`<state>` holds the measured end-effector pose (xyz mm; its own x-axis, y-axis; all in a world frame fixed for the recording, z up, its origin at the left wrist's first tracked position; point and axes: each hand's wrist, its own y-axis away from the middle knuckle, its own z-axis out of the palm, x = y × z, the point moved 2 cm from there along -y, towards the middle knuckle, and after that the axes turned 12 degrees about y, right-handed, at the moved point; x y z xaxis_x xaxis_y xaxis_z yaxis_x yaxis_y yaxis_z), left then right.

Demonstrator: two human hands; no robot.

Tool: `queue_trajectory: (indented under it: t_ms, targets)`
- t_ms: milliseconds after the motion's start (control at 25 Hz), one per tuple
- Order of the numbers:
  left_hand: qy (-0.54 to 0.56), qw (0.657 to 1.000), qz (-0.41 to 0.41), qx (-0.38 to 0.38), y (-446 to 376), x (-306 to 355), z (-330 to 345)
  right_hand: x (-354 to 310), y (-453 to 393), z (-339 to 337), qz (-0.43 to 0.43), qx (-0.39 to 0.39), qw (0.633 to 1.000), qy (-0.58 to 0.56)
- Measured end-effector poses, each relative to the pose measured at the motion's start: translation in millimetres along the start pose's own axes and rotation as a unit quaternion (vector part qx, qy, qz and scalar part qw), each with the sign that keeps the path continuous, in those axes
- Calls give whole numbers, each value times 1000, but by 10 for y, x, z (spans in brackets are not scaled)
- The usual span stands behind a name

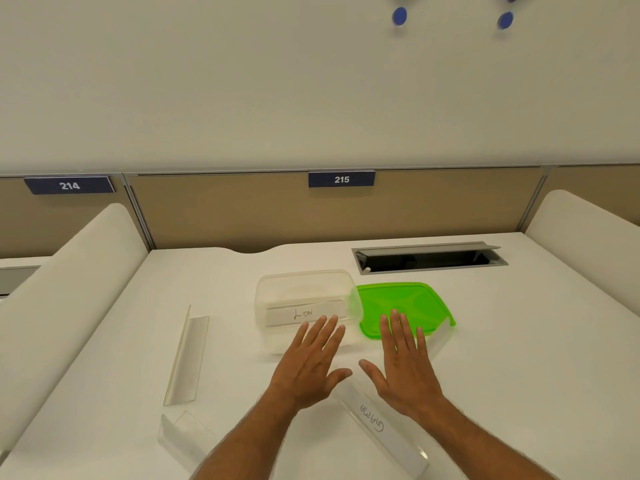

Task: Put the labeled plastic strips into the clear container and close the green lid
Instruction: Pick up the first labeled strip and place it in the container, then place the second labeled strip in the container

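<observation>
White tabletop, seen from the head camera.

Clear container: centre of the tabletop, lid off. One strip marked "LION" shows inside it, along its near wall.

Green lid: flat on the tabletop, just beside the container at its 3 o'clock, its left edge touching or overlapping the container's right wall.

Strip marked "GAMA": on the tabletop at 5 o'clock of the container, lying between the two forearms.

Unmarked angled strip: at 8 o'clock of the container, well apart from it.

Another clear strip: at 7 o'clock, close to the near edge, writing not readable.

Left hand: palm down, fingers straight and spread wide, holding nothing, fingertips at the container's near wall.

Right hand: palm down, fingers straight and spread wide, holding nothing, fingertips over the lid's near edge; contact cannot be told.

Cable hatch: at 1 o'clock, flap raised.

Number plates "214" and "215": on the back partition.
</observation>
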<state>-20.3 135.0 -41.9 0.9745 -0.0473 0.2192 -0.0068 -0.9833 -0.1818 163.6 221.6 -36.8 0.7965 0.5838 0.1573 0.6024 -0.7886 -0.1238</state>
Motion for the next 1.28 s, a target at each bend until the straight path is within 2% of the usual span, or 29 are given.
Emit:
queue_trajectory:
  t_ms: [160,280,520,720,960,1120,1200,1280]
  targets:
    - [21,998,39,-55,61,152,137,14,348,48,-9,-54,998,-33]
    - [39,993,63,-88,79,259,192,-5,587,51,4,-89,990,-109]
    - [70,990,51,-109,111,368,216,-39,729,-7,43,-131,968,-211]
    - [174,977,-11,-125,182,347,175,24,659,-42,30,-131,963,-232]
    - [345,923,-127,-114,229,303,6,130,522,-160,-32,-77,954,-288]
    - [381,895,-198,-123,243,230,-86,157,534,-148,-196,-138,959,-148]
    - [399,883,-217,-117,244,205,-114,150,515,-121,-194,-132,963,-131]
    - [426,871,-240,-44,247,225,-170,116,492,-136,-156,-118,970,-148]
